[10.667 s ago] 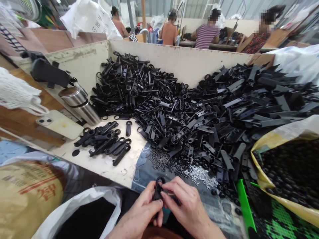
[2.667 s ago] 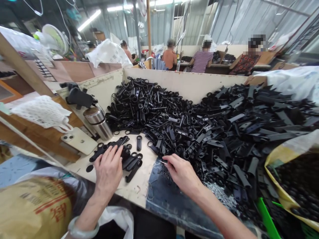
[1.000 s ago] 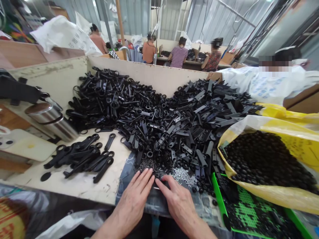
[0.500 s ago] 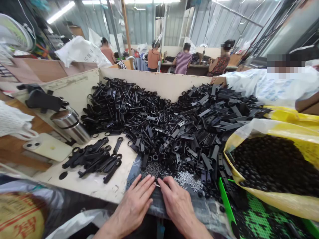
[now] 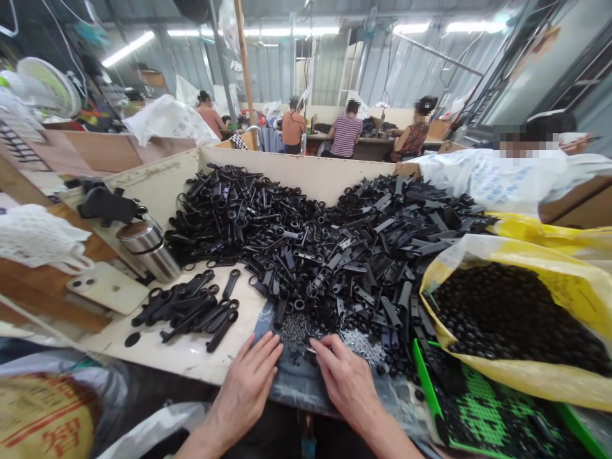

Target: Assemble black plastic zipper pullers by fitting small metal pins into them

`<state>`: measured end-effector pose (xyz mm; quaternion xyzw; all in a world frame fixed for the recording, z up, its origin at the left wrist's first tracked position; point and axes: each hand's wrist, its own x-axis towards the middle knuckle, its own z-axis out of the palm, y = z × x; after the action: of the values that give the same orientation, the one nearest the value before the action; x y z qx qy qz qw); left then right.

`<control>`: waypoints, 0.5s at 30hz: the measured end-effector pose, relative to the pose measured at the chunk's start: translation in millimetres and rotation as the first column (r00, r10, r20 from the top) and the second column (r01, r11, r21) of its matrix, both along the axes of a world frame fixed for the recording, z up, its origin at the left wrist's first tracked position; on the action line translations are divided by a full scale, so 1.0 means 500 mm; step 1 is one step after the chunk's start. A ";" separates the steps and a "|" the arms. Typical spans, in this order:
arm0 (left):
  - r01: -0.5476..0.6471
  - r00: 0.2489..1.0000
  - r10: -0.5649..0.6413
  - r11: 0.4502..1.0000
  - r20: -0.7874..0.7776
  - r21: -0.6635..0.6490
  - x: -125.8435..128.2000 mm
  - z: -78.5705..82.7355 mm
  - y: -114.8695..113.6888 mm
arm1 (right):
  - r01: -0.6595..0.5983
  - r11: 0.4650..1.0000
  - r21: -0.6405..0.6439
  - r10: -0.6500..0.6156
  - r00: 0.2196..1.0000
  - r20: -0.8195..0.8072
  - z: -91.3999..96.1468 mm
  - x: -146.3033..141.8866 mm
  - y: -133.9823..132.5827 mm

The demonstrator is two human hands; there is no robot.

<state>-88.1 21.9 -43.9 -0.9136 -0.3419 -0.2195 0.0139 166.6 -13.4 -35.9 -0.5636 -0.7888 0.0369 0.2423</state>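
Observation:
My left hand (image 5: 253,376) rests palm down at the front edge of the bench, fingers stretched out with nothing under grip. Curled together, the fingers of my right hand (image 5: 347,379) pinch a thin metal pin (image 5: 310,349), of which only a pale tip shows. Just beyond the hands lie a heap of small dark screws (image 5: 294,328) and, to its right, a scatter of silver pins (image 5: 363,346). A large mound of black plastic handle-like parts (image 5: 306,239) rises behind them. Similar black pieces with ring ends (image 5: 196,306) are gathered on the left.
At right stand a yellow sack (image 5: 521,382) of small black round parts and a green basket (image 5: 423,376). A steel flask (image 5: 153,252) and a phone (image 5: 108,288) sit at left. A low board (image 5: 296,167) borders the back. Several people work beyond it.
My hands have moved apart, the left one shifting leftward and the right one rightward with the pin. The view has tilted slightly upward.

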 end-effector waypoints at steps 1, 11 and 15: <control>-0.008 1.000 0.008 1.000 0.000 0.001 0.002 -0.002 0.005 | 0.005 1.000 -0.010 -0.005 1.000 0.009 0.003 -0.003 0.008; -0.091 0.996 0.091 0.996 0.003 -0.025 -0.023 -0.008 -0.040 | -0.050 0.997 -0.058 0.049 0.999 -0.019 0.013 -0.009 -0.014; -0.115 0.991 0.114 0.993 -0.071 -0.004 -0.017 -0.008 -0.048 | -0.097 0.993 -0.061 0.096 0.995 -0.014 0.011 -0.031 -0.013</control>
<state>-96.8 -2.2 -48.1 -0.8997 -0.3940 -0.1844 0.0347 151.3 -20.1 -30.6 -0.5319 -0.8122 0.0761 0.2272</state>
